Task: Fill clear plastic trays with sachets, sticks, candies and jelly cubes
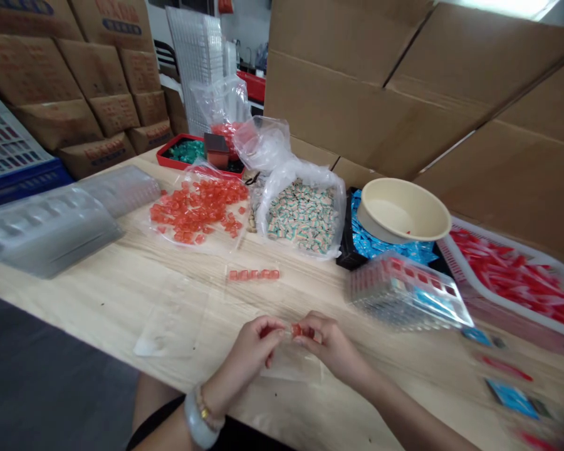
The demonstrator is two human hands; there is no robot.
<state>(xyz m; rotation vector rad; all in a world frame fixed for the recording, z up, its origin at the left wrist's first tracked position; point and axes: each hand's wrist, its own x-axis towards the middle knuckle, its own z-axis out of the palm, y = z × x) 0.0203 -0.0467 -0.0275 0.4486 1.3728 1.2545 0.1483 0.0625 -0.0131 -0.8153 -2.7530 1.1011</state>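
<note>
A small orange-red candy (296, 330) is pinched between the fingertips of my left hand (247, 354) and my right hand (331, 346), above the light wooden table (122, 275). A bangle and a beaded bracelet circle my left wrist. A clear plastic sheet (291, 366) lies under my hands, and another (172, 316) lies to the left. Just beyond my fingers, a short row of similar candies (252, 274) sits on clear plastic. A larger orange-red pile (197, 210) lies on an open plastic bag.
Farther back are a bag of striped candies (303, 216), a cream bowl (402, 210) on blue packets (380, 235), and a clear tray (407, 291). A white basket of red pieces (512, 275) stands right; grey plastic trays (47, 228) lie left. Cardboard (371, 81) walls the table.
</note>
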